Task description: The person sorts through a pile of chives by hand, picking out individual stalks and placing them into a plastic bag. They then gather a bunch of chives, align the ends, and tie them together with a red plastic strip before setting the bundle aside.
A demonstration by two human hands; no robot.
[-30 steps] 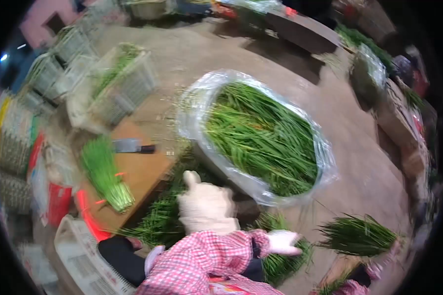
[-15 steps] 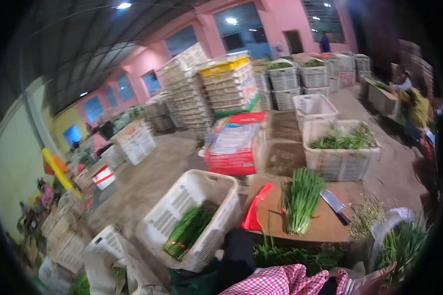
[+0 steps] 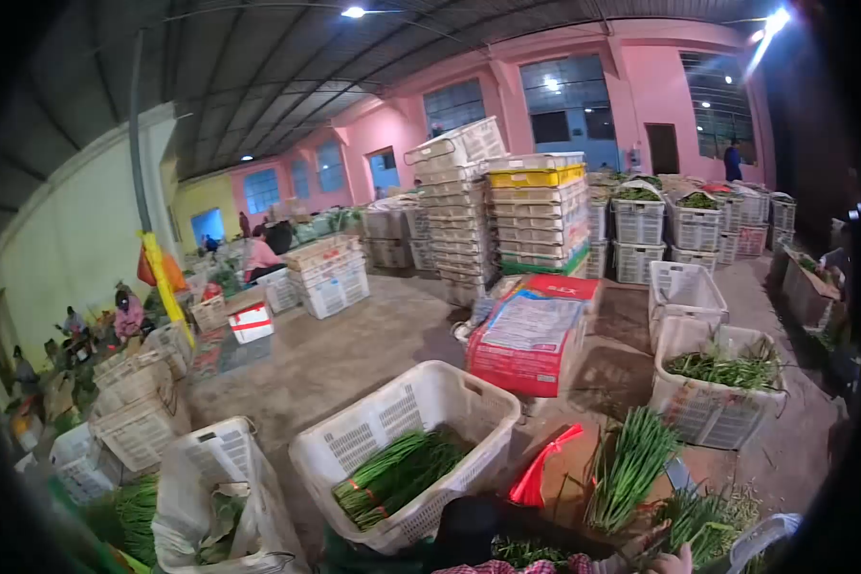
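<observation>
At the lower right edge, my right hand (image 3: 674,562) has its fingers curled at a loose bunch of green chives (image 3: 700,524). My left hand (image 3: 647,541) is beside it, reaching in from a checked sleeve (image 3: 521,567), its fingers mostly hidden. Just beyond the hands, a larger bunch of chives (image 3: 631,469) lies on a brown board (image 3: 569,469). Red ties (image 3: 545,466) hang over the board's left side. A knife blade (image 3: 678,474) shows partly behind the chives. To the left, a white crate (image 3: 407,392) holds chives bound with red bands (image 3: 397,478).
A red-and-white sack (image 3: 531,335) lies beyond the board. A white crate of greens (image 3: 717,383) stands to the right, a bag-lined crate (image 3: 210,497) to the left. Stacked crates (image 3: 540,210) rise behind. People (image 3: 261,253) sit farther off at the left.
The camera view has swung, so the scene sits lower and farther right. Both hands have come into view at the lower right, with loose chives by them. The knife is now more covered.
</observation>
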